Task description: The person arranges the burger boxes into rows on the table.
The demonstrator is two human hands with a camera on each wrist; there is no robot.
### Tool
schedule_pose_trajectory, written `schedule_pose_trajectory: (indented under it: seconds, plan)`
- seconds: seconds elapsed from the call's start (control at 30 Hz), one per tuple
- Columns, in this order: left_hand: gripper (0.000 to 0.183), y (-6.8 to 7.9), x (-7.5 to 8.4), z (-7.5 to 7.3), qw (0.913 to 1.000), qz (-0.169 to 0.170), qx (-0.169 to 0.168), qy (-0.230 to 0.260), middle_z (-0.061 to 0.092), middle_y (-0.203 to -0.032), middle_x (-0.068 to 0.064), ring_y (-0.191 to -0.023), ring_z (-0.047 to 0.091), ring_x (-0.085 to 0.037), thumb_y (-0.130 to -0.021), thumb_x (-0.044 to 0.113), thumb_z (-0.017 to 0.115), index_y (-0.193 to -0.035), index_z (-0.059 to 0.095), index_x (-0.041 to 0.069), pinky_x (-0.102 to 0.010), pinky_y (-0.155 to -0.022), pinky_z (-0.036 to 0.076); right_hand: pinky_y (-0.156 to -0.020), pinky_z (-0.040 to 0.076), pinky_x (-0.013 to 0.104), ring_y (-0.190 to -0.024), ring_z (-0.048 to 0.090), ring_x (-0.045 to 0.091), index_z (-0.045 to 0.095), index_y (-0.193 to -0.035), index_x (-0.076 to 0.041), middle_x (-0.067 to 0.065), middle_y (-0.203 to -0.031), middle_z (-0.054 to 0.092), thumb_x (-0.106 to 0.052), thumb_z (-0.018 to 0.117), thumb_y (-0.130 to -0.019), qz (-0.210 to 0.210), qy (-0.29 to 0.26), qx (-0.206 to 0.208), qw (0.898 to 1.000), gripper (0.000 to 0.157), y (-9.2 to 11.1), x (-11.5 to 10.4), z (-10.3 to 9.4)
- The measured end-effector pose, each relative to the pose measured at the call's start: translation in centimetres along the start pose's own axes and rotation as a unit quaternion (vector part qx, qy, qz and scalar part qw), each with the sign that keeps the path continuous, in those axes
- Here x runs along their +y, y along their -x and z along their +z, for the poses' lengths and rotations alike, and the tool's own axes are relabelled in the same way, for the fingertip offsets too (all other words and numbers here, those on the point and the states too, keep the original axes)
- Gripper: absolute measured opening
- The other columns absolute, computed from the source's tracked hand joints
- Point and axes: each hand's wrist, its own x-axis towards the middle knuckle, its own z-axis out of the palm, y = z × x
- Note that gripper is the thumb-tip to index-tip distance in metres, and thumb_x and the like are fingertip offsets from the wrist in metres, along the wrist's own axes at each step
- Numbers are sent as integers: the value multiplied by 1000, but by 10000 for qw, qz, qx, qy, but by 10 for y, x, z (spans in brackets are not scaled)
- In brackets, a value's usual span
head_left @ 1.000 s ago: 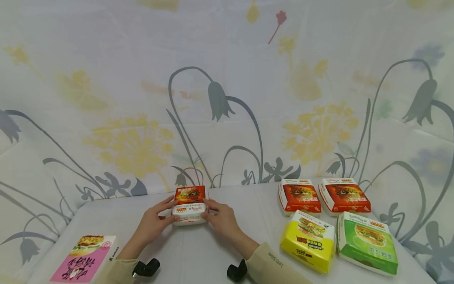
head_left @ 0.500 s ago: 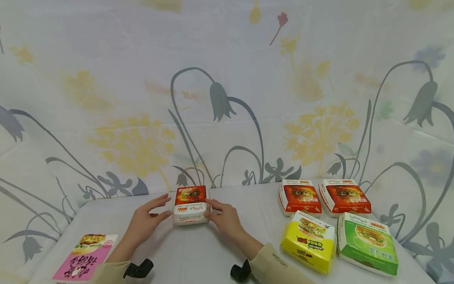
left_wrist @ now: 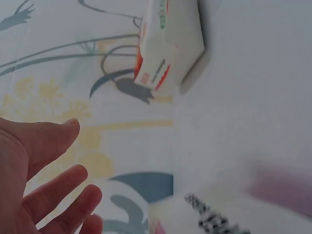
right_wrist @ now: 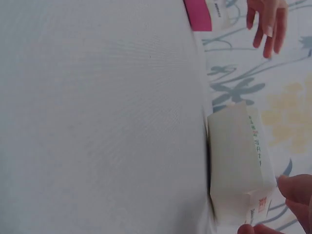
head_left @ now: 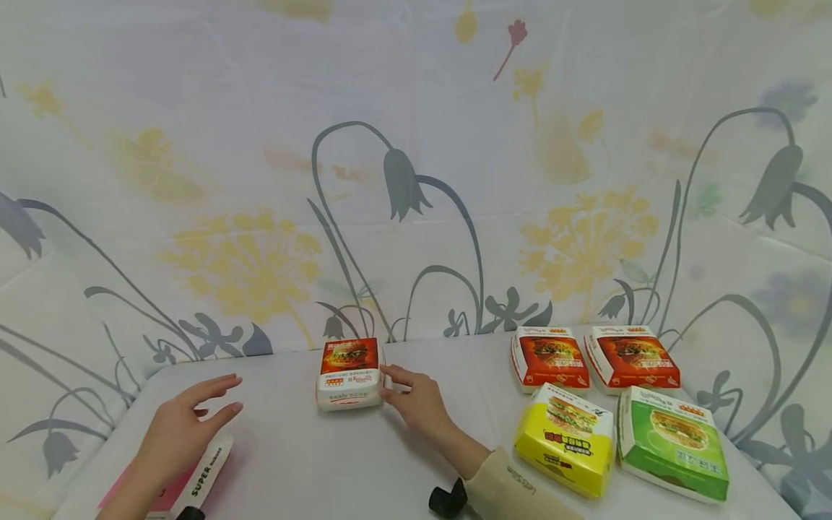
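A white and red burger box [head_left: 349, 370] stands on the table near the back, left of the middle. At its right side is my right hand [head_left: 419, 408], with thumb and index fingertips right at the box's end. My left hand [head_left: 185, 426] is in the air well left of that box, fingers spread and holding nothing. Beneath it lies a pink box [head_left: 172, 498], partly hidden by the hand and wrist. The left wrist view shows my left hand [left_wrist: 53, 180] apart from both the burger box [left_wrist: 170, 44] and the pink box's white edge [left_wrist: 209, 214].
On the right stand two red burger boxes [head_left: 551, 359] at the back, with a yellow burger box [head_left: 565, 440] and a green burger box [head_left: 672, 444] in front. A flower-printed cloth [head_left: 416, 253] hangs along the table's back edge.
My left hand has let go of the burger box and moved left and nearer, over the pink box. My right hand stays at the burger box, which has hardly moved.
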Motion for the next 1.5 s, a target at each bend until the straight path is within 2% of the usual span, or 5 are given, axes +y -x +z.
schedule_pose_trajectory:
  seconds: [0.23, 0.4, 0.6, 0.9, 1.5]
  plan:
    - [54, 18, -41, -30, 9918, -976, -498, -651, 59, -125, -33, -85, 63, -38, -91, 37, 73, -131, 62, 2, -47, -68, 50, -98, 49, 49, -132, 50, 31, 69, -129, -10, 15, -138, 58, -11, 71, -91, -16, 63, -53, 10000, 37, 6, -7, -3]
    - [70, 25, -70, -39, 9763, -1683, -1039, -878, 47, -133, -39, -95, 57, -49, -94, 51, 63, -134, 54, -5, -56, -72, 49, -98, 49, 48, -133, 50, 30, 69, -129, -12, 13, -139, 57, -11, 71, -91, -66, 141, -103, 9998, 38, 12, -13, -4]
    - [80, 30, -85, -33, 9560, -2342, -1627, -692, 52, -122, -42, -81, 57, -31, -93, 57, 61, -138, 47, -8, -37, -64, 44, -96, 50, 45, -133, 49, 30, 69, -128, -13, 10, -140, 57, -11, 72, -91, -164, 148, -156, 9996, 37, 20, -24, -4]
    - [80, 34, -69, -17, 9519, -2613, -1585, -233, 54, -121, -40, -78, 55, -24, -91, 56, 64, -138, 49, -6, -32, -60, 40, -94, 52, 42, -131, 52, 31, 69, -128, -13, 11, -139, 58, -13, 72, -92, -320, 116, -296, 9990, 36, 28, -31, -5]
    - [74, 37, -10, 23, 9572, -2527, -1412, -38, 61, -121, -30, -84, 57, -25, -85, 59, 69, -134, 61, 5, -32, -63, 40, -94, 52, 44, -130, 52, 28, 70, -128, -13, 8, -138, 59, -14, 72, -92, -353, -306, -594, 9971, 36, 37, -28, -3]
